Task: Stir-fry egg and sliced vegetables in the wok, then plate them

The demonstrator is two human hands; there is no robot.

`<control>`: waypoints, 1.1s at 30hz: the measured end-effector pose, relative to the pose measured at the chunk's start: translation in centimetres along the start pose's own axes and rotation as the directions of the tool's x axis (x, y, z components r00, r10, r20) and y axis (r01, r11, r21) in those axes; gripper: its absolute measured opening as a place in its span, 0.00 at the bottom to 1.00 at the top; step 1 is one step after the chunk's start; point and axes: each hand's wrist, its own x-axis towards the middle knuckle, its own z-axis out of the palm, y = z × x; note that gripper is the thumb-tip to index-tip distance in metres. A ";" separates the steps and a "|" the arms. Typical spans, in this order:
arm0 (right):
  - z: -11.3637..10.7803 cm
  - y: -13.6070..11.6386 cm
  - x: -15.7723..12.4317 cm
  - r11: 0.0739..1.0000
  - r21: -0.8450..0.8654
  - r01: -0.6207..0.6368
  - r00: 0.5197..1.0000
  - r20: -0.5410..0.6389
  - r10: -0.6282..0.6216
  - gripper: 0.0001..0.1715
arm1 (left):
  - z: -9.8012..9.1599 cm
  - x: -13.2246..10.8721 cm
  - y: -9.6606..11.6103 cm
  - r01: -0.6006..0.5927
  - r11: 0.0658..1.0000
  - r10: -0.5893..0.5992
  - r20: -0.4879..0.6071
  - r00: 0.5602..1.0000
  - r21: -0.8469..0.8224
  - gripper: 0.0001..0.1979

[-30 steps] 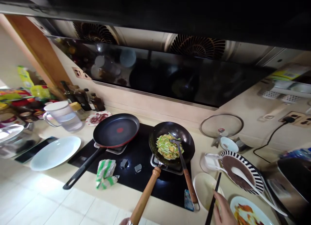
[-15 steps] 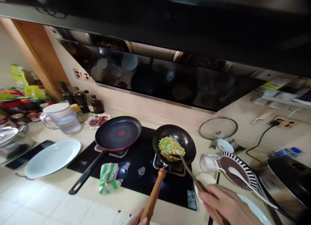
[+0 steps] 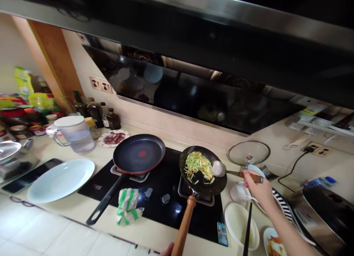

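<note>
right hand (image 3: 256,187) clamped on spatula (image 3: 219,168) handle | left hand (image 3: 167,251) at wok handle (image 3: 184,226), grip cut off, cannot tell | wok (image 3: 218,183) holds shredded green-yellow stir-fry (image 3: 199,166) | sauce bottles (image 3: 95,114): labels unreadable

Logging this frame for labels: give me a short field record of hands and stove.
wok: on right burner, holds vegetables
left hand: at wok handle end, mostly out of view
right hand: holds spatula, blade at wok's right rim
frying pan: left burner, red dot at centre
white plate: counter, left of stove
</note>
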 end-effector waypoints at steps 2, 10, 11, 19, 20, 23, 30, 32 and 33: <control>3.0 1.5 0.0 0.952 0.279 -0.126 0.989 -0.036 0.141 0.28 | 1.2 2.3 1.7 -0.023 1.000 0.023 -0.005 1.000 -0.011 0.18; 3.3 -2.6 -6.6 0.907 0.156 0.391 0.867 0.270 -0.420 0.15 | 3.0 7.4 5.6 -0.091 0.996 0.090 -0.047 0.995 -0.021 0.12; 2.2 -3.7 -7.6 0.849 0.110 0.517 0.783 0.341 -0.521 0.13 | 2.9 7.2 5.6 -0.091 0.996 0.090 -0.048 0.995 -0.018 0.12; 1.5 -6.1 -9.5 0.676 -0.034 0.736 0.587 0.528 -0.613 0.15 | 1.4 3.5 4.1 -0.053 0.999 0.053 -0.038 0.998 0.012 0.14; 1.4 -6.1 -9.4 0.672 -0.051 0.738 0.594 0.520 -0.613 0.16 | 1.3 3.2 4.0 -0.048 0.999 0.048 -0.039 0.998 0.016 0.14; 0.9 -6.3 -9.9 0.602 -0.081 0.795 0.521 0.598 -0.609 0.14 | 1.2 3.5 4.5 -0.050 0.999 0.051 -0.048 0.998 0.020 0.13; 0.4 -5.6 -8.1 0.709 -0.086 0.700 0.638 0.521 -0.567 0.15 | 2.5 6.5 5.7 -0.069 0.998 0.070 -0.060 0.996 0.014 0.14; -0.7 -5.3 -5.8 0.788 -0.124 0.603 0.749 0.430 -0.505 0.14 | 2.6 6.8 5.7 -0.064 0.998 0.065 -0.060 0.996 0.016 0.13; -1.2 -5.2 -4.5 0.824 -0.174 0.539 0.809 0.378 -0.450 0.13 | 2.6 6.9 5.6 -0.062 0.998 0.063 -0.061 0.996 0.017 0.13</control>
